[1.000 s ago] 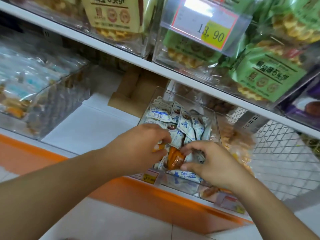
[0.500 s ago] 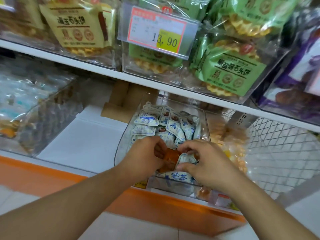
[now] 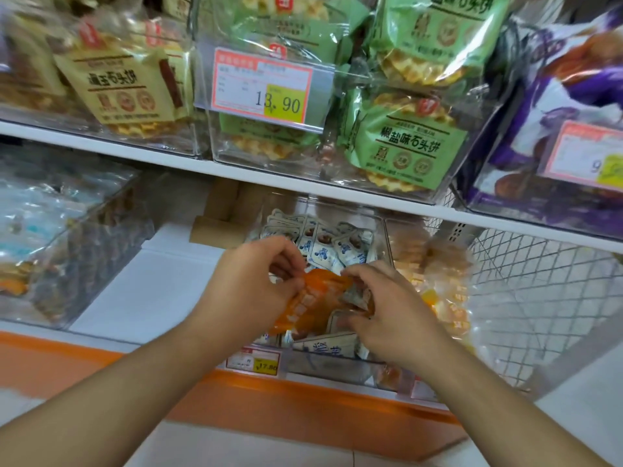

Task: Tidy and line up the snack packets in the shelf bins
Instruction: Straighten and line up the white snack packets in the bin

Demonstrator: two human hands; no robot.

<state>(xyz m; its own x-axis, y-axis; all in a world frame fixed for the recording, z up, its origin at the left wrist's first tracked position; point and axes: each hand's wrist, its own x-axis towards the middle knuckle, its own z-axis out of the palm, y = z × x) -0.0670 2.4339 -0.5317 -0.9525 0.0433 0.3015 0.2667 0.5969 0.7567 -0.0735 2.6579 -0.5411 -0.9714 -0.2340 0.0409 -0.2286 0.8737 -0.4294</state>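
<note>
A clear plastic bin (image 3: 379, 227) on the lower shelf holds several small white-and-blue snack packets (image 3: 332, 251). Above its front part, an orange snack packet (image 3: 308, 303) is lifted out of the pile. My left hand (image 3: 251, 281) pinches the packet's upper left edge. My right hand (image 3: 387, 305) grips its right end, where a greyish part of the wrapper shows. The packets under my hands are partly hidden.
A bin of yellow-orange packets (image 3: 441, 291) stands right of the bin, then a wire mesh basket (image 3: 539, 291). Left lies a bare white shelf board (image 3: 141, 291) and another clear bin (image 3: 60, 251). The upper shelf carries green and yellow biscuit packs (image 3: 404, 146) and a price tag (image 3: 263, 85).
The orange packet has come up out of the white-and-blue packets and is now held higher between both hands. The camera has tilted upward, showing more of the upper shelf.
</note>
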